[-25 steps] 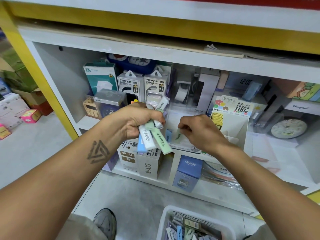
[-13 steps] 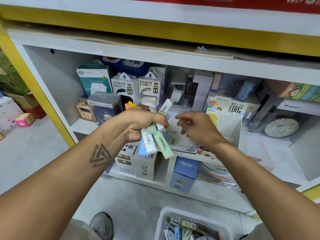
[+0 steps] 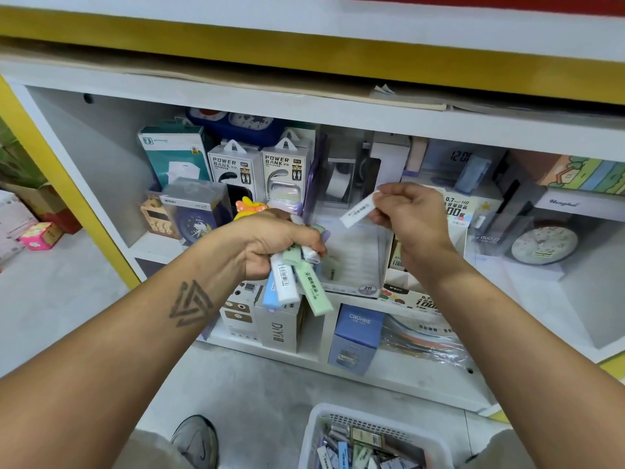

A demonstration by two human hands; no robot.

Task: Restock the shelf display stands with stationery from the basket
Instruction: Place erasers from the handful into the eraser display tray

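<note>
My left hand point(image 3: 270, 243) grips a bunch of pastel stationery sticks point(image 3: 297, 282), green, white and blue, pointing down in front of the shelf. Up and to the right, my right hand point(image 3: 411, 220) pinches one white stick point(image 3: 357, 210) above a clear display stand point(image 3: 355, 262) marked 2B on the shelf. A pale green item lies inside that stand. The white basket point(image 3: 313, 431) with more stationery sits on the floor at the bottom edge.
The white shelf point(image 3: 338, 120) holds power bank boxes point(image 3: 260, 170), a tape dispenser, clocks and a lead-refill display box point(image 3: 456, 211). Below stand a DIY box point(image 3: 280, 328) and a blue box point(image 3: 358, 336). My shoe point(image 3: 196, 441) is on the grey floor.
My right hand drew back from the stand, took a white stick from the bunch and lifted it up and to the right. The left hand stayed put with the bunch.
</note>
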